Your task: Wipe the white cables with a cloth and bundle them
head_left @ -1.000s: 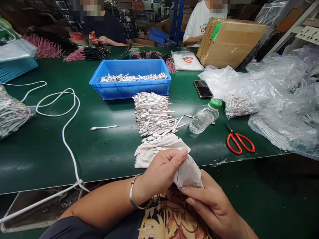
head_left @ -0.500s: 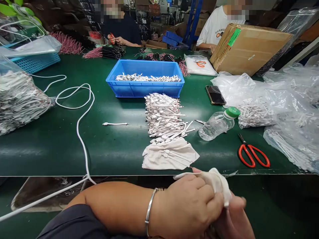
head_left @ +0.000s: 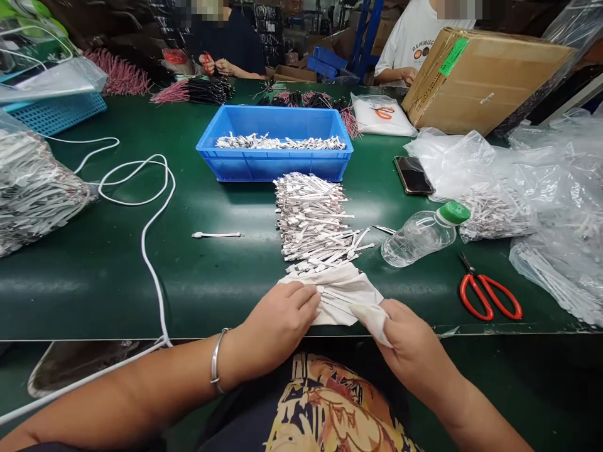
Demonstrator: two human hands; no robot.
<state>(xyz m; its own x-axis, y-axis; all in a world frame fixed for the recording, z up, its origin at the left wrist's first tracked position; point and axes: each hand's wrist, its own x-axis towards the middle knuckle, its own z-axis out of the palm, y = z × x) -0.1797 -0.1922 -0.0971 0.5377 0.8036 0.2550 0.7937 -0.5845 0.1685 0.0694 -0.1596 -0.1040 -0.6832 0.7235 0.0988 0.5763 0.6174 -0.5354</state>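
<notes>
A white cloth (head_left: 348, 276) lies near the front edge of the table, with a few short white cables (head_left: 335, 297) on it. My left hand (head_left: 277, 320) rests on the cloth's left side, its fingers together and curled at the connector ends of those cables; its thumb is mostly hidden. In my right hand (head_left: 409, 336) a second white cloth (head_left: 374, 320) is gripped, its folded tip reaching the cables' right ends. Just behind is a thick pile of similar white cables (head_left: 311, 216).
Behind the pile stands a blue bin (head_left: 282, 164) holding more cables. To the right are a bottle (head_left: 419, 238), red-handled scissors (head_left: 490, 295), a phone (head_left: 413, 176) and plastic bags (head_left: 556, 220). One cable (head_left: 217, 235) and a white cord (head_left: 155, 276) lie left. Two people sit opposite.
My hands have come apart from the table's front edge. The left moved forward and left onto the cables on the cloth; the right has brought its cloth to their right ends.
</notes>
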